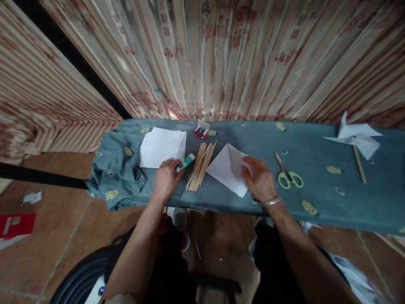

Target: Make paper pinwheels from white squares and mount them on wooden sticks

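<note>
My left hand [167,178] is closed around the lower end of a green and white glue stick [186,161], whose white end points up and right. It is beside a stack of white paper [163,147]. My right hand [261,179] lies at the right corner of a creased white paper square [227,169], thumb and forefinger apart, touching the sheet. The square is turned cornerwise on the cloth, with fold lines across it. Between my hands lies a loose bundle of thin wooden sticks [200,166].
Scissors with light green handles [289,177] lie open right of my right hand. A small red and white box [201,129] stands open at the back. Farther right, a white paper pinwheel [356,137] on a stick rests on the grey-green tablecloth [319,147]. A patterned curtain [221,59] hangs behind.
</note>
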The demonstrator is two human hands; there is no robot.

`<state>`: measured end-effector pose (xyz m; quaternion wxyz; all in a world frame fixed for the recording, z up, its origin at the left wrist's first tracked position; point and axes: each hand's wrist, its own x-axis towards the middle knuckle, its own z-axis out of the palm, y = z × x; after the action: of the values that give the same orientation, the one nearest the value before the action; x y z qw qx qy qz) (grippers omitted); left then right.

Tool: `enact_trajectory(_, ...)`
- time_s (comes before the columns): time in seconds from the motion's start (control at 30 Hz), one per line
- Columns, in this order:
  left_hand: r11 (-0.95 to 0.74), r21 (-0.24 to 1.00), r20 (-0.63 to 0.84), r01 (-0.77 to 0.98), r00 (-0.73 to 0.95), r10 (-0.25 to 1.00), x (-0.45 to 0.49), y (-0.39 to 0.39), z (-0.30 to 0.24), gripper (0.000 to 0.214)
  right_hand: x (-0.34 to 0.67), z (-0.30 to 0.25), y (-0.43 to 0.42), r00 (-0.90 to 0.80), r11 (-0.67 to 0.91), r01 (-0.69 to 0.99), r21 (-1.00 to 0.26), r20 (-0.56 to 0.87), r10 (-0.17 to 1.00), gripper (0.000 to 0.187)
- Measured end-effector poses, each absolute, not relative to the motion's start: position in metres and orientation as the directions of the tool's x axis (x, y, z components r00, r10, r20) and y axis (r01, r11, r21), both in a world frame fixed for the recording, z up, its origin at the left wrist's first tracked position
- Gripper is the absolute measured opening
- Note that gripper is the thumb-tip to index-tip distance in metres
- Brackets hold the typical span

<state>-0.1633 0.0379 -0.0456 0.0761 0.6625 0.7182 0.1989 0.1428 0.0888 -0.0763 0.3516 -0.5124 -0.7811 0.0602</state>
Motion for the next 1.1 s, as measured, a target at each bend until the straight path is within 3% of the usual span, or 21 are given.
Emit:
enact_trajectory(0.13, 0.002, 0.719, 0.188, 0.695, -0.197, 0.962, -0.147, 0.037, -0.041, 0.032, 0.133, -0.062, 0.081, -0.157, 0.419, 0.668, -0.615, 0.433, 0.887, 0.031)
enact_trajectory(0.23, 0.019, 0.967, 0.018, 0.254, -0.141, 0.99, -0.114, 0.03, -0.039, 0.043, 0.12, -0.046, 0.068, -0.095, 0.22, 0.439, -0.871, 0.199, 0.976, 0.031)
enact_trajectory(0.3, 0.137, 0.991, -0.136, -0.003, 0.04, 0.99, -0.088, 0.021, -0.039, 0.047, 0.113, -0.039, 0.059, -0.224, 0.052, 0.175, -0.983, 0.012, 0.975, 0.035)
enact_trajectory(0.4, 0.303, 0.932, -0.257, -0.199, 0.226, 0.94, -0.06, 0.01, -0.038, 0.05, 0.112, -0.035, 0.05, -0.407, -0.224, -0.078, -0.972, -0.174, 0.897, 0.041)
enact_trajectory(0.57, 0.445, 0.819, -0.371, -0.363, 0.258, 0.892, -0.047, 0.006, -0.042, 0.055, 0.127, -0.038, 0.048, -0.498, -0.354, -0.163, -0.921, -0.233, 0.835, 0.037)
enact_trajectory(0.77, 0.474, 0.81, -0.369, -0.345, 0.33, 0.869, -0.039, 0.015, -0.04, 0.051, 0.136, -0.038, 0.053, -0.427, -0.333, -0.118, -0.936, -0.255, 0.868, 0.033)
enact_trajectory(0.9, 0.414, 0.877, -0.331, -0.244, 0.318, 0.888, -0.038, 0.022, -0.042, 0.052, 0.143, -0.038, 0.065, -0.263, -0.301, -0.117, -0.947, -0.262, 0.928, 0.034)
enact_trajectory(1.03, 0.172, 0.982, -0.184, 0.077, 0.186, 0.965, -0.045, 0.026, -0.051, 0.039, 0.152, -0.045, 0.08, -0.045, -0.313, -0.213, -0.926, -0.31, 0.95, 0.034)
enact_trajectory(1.1, -0.041, 0.94, -0.022, 0.338, 0.178, 0.984, -0.048, 0.026, -0.055, 0.031, 0.153, -0.05, 0.086, 0.021, -0.276, -0.217, -0.937, -0.287, 0.958, 0.035)
